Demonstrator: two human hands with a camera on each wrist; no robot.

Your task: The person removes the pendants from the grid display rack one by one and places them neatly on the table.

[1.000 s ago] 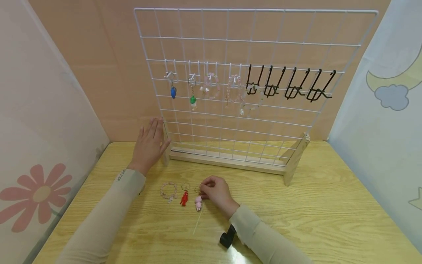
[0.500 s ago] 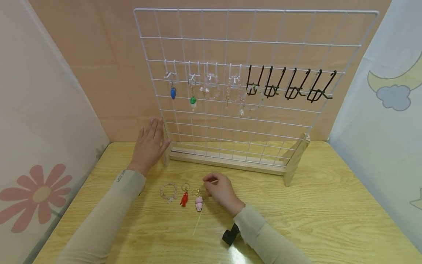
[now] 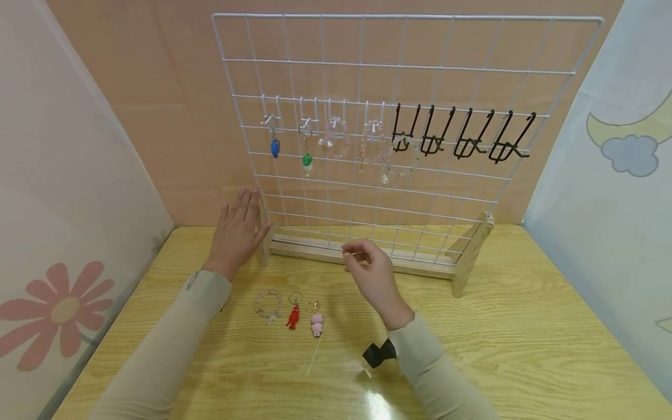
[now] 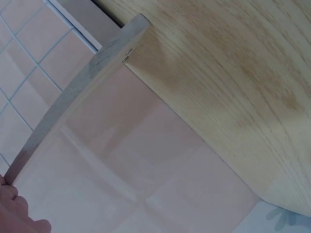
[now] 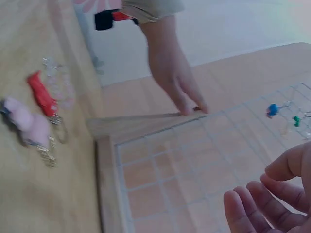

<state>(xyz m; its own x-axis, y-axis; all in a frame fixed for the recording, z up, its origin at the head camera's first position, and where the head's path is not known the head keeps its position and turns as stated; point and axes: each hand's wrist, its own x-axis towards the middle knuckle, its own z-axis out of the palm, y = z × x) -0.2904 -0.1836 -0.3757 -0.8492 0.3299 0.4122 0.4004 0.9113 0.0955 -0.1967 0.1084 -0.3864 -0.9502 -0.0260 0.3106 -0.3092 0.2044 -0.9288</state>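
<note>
My left hand (image 3: 236, 236) rests against the left wooden post (image 4: 82, 92) of a wire grid stand, its fingers straight and its thumb spread to the front. My right hand (image 3: 373, 274) is raised in front of the stand's wooden base (image 3: 310, 251), fingers loosely bent, with nothing visible between them in the right wrist view. Left of it on the table lie a pink figure keychain (image 3: 317, 324) with a gold clasp, a red figure keychain (image 3: 293, 317) and a pink bead bracelet (image 3: 268, 304). A thin pale strand (image 3: 314, 357) lies below the pink keychain.
The white wire grid (image 3: 362, 63) stands upright. White hooks hold a blue keychain (image 3: 275, 147), a green-and-white keychain (image 3: 307, 163) and two pink bracelets. A clear bracelet (image 3: 385, 175) hangs by the leftmost of several black hooks (image 3: 467, 140). Patterned walls flank the table.
My right hand has left the pink keychain and moved up and right toward the stand's base. The pink keychain lies flat with its clasp showing. My left hand has not moved.
</note>
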